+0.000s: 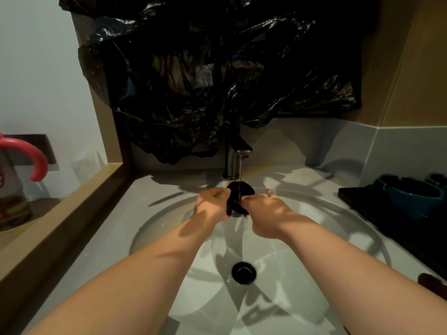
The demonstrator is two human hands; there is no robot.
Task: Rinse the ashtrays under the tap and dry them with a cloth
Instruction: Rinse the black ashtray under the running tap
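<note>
**Black ashtray held under the running tap**

Black and round, the ashtray (246, 189) sits tilted between both hands, right under the spout. The left hand (212, 204) grips its left edge with curled fingers. The right hand (264, 210) lies against its right side with its back to the camera. Whether those fingers close round the rim cannot be told, since the hand itself hides them.

A thin stream of water (241, 171) falls from the brushed-metal tap (232, 160), just beyond the grip, onto the ashtray. It runs off below the hands into the pale basin (154, 221). The dark drain (243, 272) lies nearer the person than the grip, between the two forearms.

Behind the tap a crumpled black plastic sheet (205, 81) hangs over the wall, its lower edge draped against the tap's top.

Well to the right of the grip, a dark blue ashtray (408, 197) rests on a black tray (355, 197) on the counter. A brown object (433, 284) shows at the right edge, too cropped to identify.

Far to the left, on a wooden ledge (79, 189), stands a clear container (12, 201) with a curved pink handle (36, 155). Its reddish print is too blurred to read.
</note>
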